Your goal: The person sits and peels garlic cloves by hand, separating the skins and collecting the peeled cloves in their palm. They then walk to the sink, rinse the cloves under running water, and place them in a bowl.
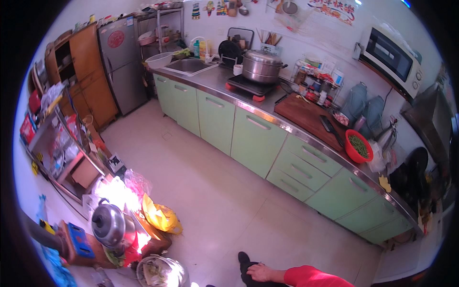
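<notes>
My right hand (260, 272), at the end of a red sleeve (315, 276), rests on my dark trouser leg near the bottom edge. Its fingers are spread over the cloth and hold nothing that I can see. Just beyond it a dark shoe (244, 257) is on the pale tiled floor (215, 201). My left hand is out of view. To the left of my leg stands a waste bin (181, 274) with a bag and scraps in it. A lidded steel pot (114, 226) and a yellow plastic bag (163, 217) are farther left.
Green cabinets (256, 140) carry a steel counter (200, 80). On it are a steamer pot (261, 68) on a cooker (251, 86), a cutting board (304, 116), a cleaver (328, 125) and a red bowl of green beans (358, 146). A cluttered shelf (77, 158) and a fridge (123, 68) stand left.
</notes>
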A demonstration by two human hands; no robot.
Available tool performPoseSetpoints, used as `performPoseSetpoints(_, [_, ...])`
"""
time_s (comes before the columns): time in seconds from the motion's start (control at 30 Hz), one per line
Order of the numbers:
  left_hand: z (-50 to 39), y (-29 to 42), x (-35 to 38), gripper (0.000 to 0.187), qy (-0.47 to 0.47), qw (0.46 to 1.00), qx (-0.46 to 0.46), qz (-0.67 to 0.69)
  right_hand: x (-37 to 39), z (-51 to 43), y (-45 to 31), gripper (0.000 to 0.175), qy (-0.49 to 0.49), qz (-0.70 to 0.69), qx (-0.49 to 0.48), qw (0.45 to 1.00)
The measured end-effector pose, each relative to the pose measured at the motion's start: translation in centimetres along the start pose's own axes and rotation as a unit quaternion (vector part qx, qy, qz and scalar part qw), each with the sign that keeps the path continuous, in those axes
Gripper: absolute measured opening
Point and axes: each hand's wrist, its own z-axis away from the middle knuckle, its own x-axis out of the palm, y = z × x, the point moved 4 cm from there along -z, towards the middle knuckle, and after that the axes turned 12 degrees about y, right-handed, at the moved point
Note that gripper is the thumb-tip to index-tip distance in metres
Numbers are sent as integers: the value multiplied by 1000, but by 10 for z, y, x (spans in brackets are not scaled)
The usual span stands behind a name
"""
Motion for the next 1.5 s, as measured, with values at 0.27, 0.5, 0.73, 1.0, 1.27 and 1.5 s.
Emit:
performPoseSetpoints(0.27, [51, -2, 62, 23, -22, 999, -15, -19, -18, 108, 94, 24, -5, 87, 192, 977])
performPoseSetpoints(0.5, [48, 9, 96, 23, -36, 998, -4, -42, -89, 127, 138, 28, 8, 28, 461, 887])
performPoseSetpoints(0.73, [-19, 41, 131, 22, -89, 992, -42, -84, -142, 35, 203, 26, 30, -13, 466, 884])
performPoseSetpoints(1.0, [-112, 127, 205, 22, -212, 965, -105, -114, -193, -117, 221, 27, 74, -67, 420, 902])
performPoseSetpoints(1.27, [-141, 133, 410, 21, -56, 984, -75, -152, -219, -180, 228, 28, 142, -137, 426, 883])
performPoseSetpoints(1.5, [-187, 127, 496, 25, -138, 976, -128, -110, -304, -288, 288, 27, 163, -157, 382, 896])
